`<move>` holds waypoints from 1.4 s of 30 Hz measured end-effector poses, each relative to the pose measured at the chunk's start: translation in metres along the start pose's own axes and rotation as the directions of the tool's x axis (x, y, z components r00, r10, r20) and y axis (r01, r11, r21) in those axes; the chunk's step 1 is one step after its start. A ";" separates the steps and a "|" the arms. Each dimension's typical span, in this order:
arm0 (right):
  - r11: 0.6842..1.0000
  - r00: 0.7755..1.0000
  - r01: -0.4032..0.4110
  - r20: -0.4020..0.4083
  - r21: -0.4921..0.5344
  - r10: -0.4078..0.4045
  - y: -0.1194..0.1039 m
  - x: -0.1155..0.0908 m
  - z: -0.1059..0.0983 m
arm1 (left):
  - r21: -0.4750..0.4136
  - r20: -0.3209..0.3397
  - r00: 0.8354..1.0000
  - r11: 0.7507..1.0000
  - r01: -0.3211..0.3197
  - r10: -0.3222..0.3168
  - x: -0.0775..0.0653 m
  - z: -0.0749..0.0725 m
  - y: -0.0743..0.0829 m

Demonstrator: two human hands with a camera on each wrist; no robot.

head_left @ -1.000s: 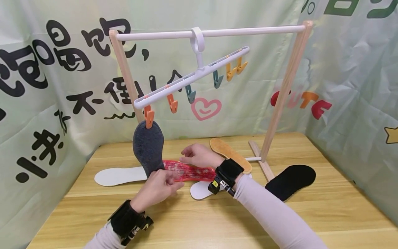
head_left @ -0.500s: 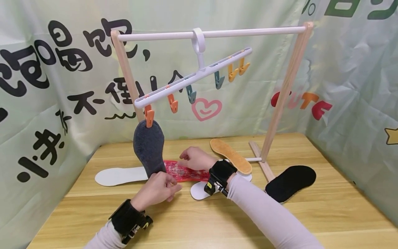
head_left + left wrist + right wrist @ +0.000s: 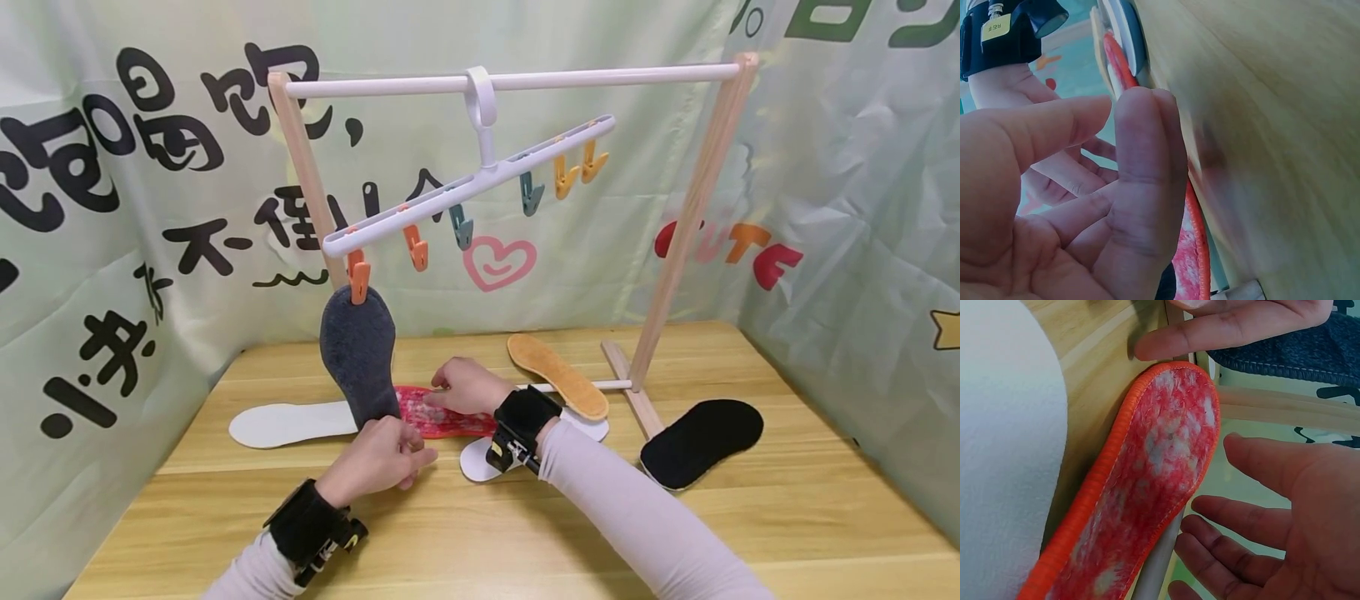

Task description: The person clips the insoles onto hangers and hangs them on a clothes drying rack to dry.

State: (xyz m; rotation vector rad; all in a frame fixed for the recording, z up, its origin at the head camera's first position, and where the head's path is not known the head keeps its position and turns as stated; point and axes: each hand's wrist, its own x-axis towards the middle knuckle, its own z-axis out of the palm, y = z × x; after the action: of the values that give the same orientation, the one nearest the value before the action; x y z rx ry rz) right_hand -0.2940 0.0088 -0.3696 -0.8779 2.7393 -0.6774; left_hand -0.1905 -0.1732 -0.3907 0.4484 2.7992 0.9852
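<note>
A dark grey insole hangs by its rounded top from the orange clothespin at the left end of a white clip hanger. My left hand is at the insole's lower end and hides its tip in the head view. Its thumb and fingers stand apart, with nothing between them in the left wrist view. My right hand reaches over a red patterned insole with orange edging. In the right wrist view, its spread fingers lie beside that insole's rim, loosely bent around no object.
White insoles lie at left and beneath the right wrist. A tan insole and a black insole are at right. The hanger hooks onto the rack's white rod. Several spare clothespins hang along it; a wooden post stands right.
My right hand has moved left along the red insole. The hanger's right end has swung slightly right. My left hand has stayed at almost the same place.
</note>
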 end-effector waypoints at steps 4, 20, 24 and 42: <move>1.000 1.000 0.016 -0.002 -0.012 -0.016 0.000 0.002 0.002 | 0.011 -0.003 1.000 1.000 0.004 -0.004 0.001 0.001 -0.002; 0.993 0.994 0.095 -0.038 -0.068 -0.098 -0.002 0.000 0.004 | 0.021 0.004 1.000 1.000 0.020 -0.020 0.004 0.005 -0.004; 0.992 0.994 0.096 -0.041 -0.084 -0.100 -0.002 -0.001 0.004 | 0.007 0.006 1.000 1.000 0.020 -0.020 0.005 0.006 -0.005; 0.998 0.997 0.056 -0.052 -0.037 -0.058 0.002 -0.004 0.004 | 0.018 0.000 1.000 1.000 -0.015 0.015 0.005 0.005 -0.004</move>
State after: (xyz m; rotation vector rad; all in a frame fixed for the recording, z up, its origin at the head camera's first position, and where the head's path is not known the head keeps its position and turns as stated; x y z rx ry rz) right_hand -0.2903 0.0112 -0.3735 -0.9627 2.7912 -0.6738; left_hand -0.1949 -0.1719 -0.3975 0.4729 2.8109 0.9636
